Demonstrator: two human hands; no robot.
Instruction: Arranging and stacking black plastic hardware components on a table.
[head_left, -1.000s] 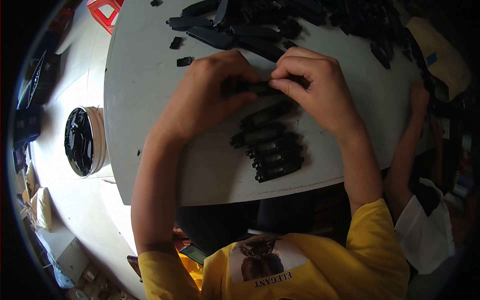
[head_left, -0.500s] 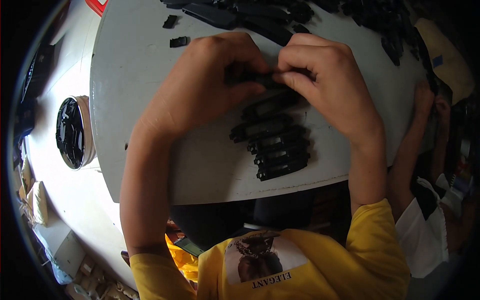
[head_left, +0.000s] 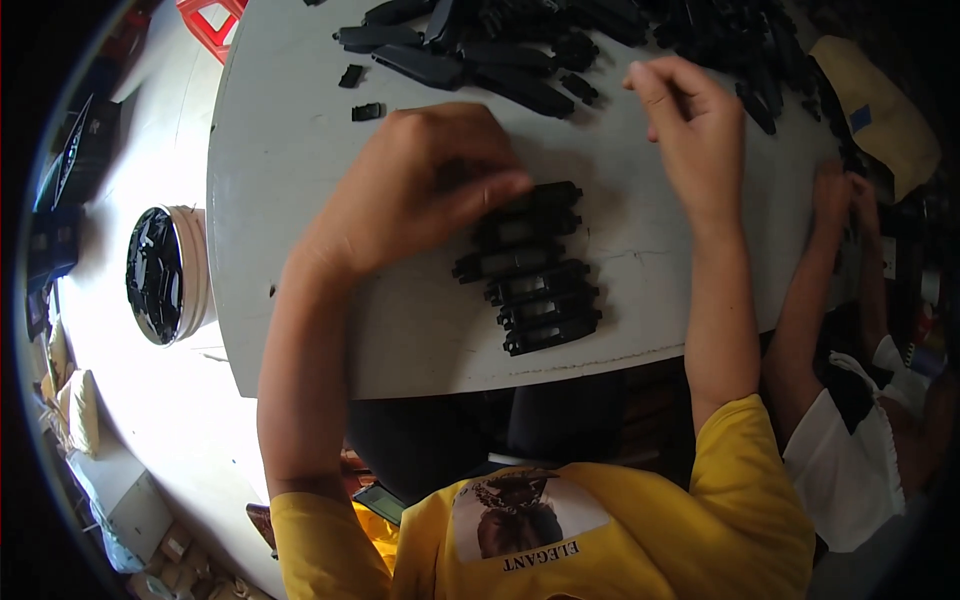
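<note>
Several narrow black plastic parts [head_left: 550, 333] lie side by side in a stacked-looking row near the table's front. My left hand [head_left: 440, 180] is curled over the far end of this row, its thumb resting at the left end of the farthest black plastic part [head_left: 560, 193]. That part is partly hidden by the fingers. Farther right, my right hand [head_left: 695, 125] is raised above the table, apart from the row, with its fingers bent in and nothing visible between them. Just left of it lies a small black piece [head_left: 579, 88].
Long black blade-shaped parts [head_left: 420, 65] and a dark heap [head_left: 715, 40] cover the table's far side. Two small black clips [head_left: 367, 112] lie at far left. A bucket of black parts [head_left: 190, 275] stands on the floor. At right are another person's hands [head_left: 835, 200].
My right hand has left the part and moved up and right. The black part both hands worked on now lies at the far end of the row, under my left hand.
</note>
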